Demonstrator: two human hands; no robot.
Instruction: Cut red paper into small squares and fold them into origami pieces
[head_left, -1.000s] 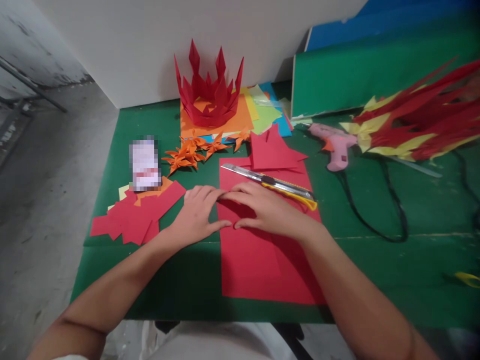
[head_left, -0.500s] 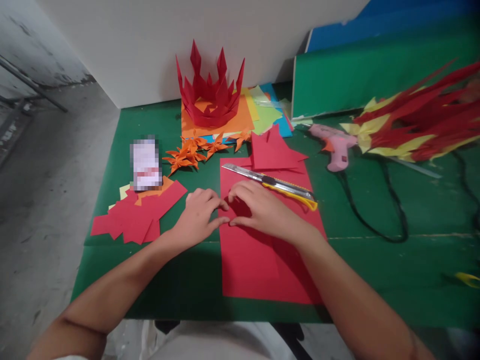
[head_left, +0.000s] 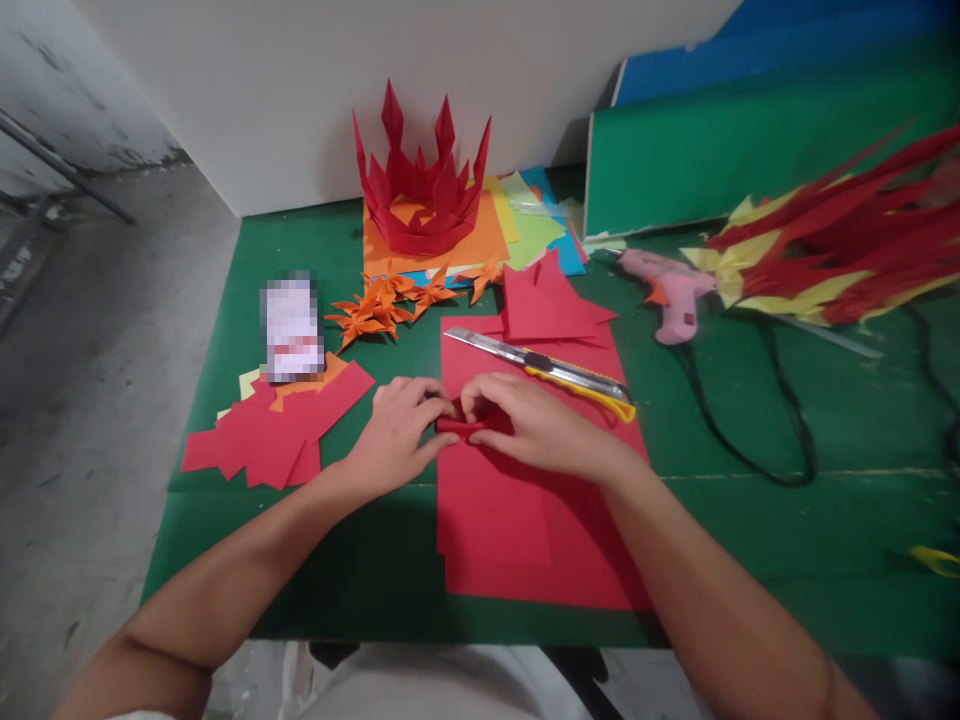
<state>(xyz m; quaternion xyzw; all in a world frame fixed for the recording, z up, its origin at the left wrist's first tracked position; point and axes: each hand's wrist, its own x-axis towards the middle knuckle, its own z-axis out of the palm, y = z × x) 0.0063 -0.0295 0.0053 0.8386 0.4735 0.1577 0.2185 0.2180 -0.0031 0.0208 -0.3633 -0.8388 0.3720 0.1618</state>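
Observation:
My left hand [head_left: 396,433] and my right hand [head_left: 534,422] meet at the upper left part of a red paper sheet [head_left: 525,520] that lies on the green table cover [head_left: 750,520]. Both hands pinch the sheet's top edge [head_left: 459,426], which is lifted and curled over into a narrow roll between my fingers. The rest of the sheet lies flat toward me. A utility knife [head_left: 547,372] with a yellow handle rests on the red paper just beyond my right hand.
Red paper offcuts [head_left: 274,432] lie at the left, with a blurred card [head_left: 291,326] behind them. Orange folded stars [head_left: 390,303], a red paper crown [head_left: 421,185] and coloured sheets sit at the back. A pink glue gun [head_left: 670,290], its black cord and a red-yellow paper piece [head_left: 832,240] are at the right.
My hands went from lying flat on the sheet to pinching its top edge, which now lifts and curls toward me.

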